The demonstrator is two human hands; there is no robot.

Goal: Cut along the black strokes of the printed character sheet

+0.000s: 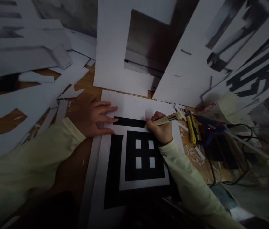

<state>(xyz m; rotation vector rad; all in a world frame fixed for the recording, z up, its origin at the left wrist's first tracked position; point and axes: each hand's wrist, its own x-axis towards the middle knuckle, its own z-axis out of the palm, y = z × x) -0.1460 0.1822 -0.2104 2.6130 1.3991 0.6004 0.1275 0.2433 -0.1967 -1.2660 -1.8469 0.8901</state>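
My left hand (96, 118) lies with its fingers spread on the left part of a white sheet (134, 103), its fingertips at the end of a black strip (131, 122). In my right hand (161, 128) is a thick pale pen (167, 119), its tip low near the strip's right end. Below the strip, a black square (144, 171) with several small white squares lies on the sheet. A black border piece (114, 165) runs down its left side and along the bottom. My right forearm hides part of the right side.
A yellow cutter (191, 128), a dark blue tool (209, 127) with a red light, cables and white scraps (199, 153) lie to the right. White cut boards (110, 60) stand beyond the sheet. More cut pieces (41, 95) cover the left side.
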